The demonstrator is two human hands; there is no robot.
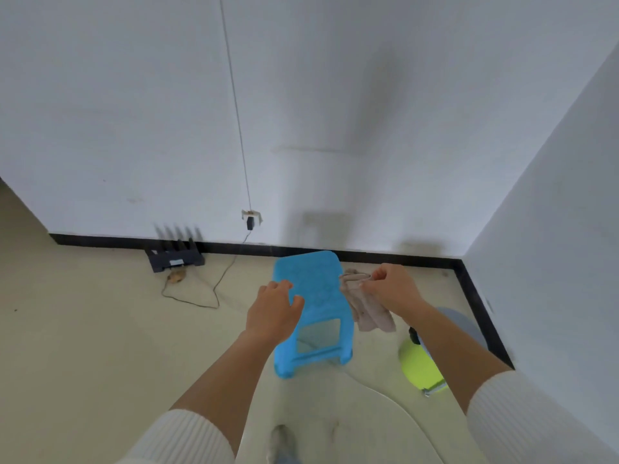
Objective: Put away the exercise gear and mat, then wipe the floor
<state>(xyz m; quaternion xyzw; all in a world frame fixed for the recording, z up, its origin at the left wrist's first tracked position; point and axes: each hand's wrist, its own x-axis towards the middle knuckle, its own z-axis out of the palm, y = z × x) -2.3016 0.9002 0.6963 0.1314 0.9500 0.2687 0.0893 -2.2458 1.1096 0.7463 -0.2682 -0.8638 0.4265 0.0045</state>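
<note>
Your cloth (366,304) is a pale pinkish-beige rag, limp and crumpled. It hangs in folds from your right hand (390,286), which pinches its upper edge, and it drapes just beside the right edge of the blue stool. Your floor (83,329) is pale cream and smooth, with faint smudges near the bottom of the view. A yellow-green ball-like piece of gear (418,366) rests on the floor near the corner, partly hidden behind your right forearm.
</note>
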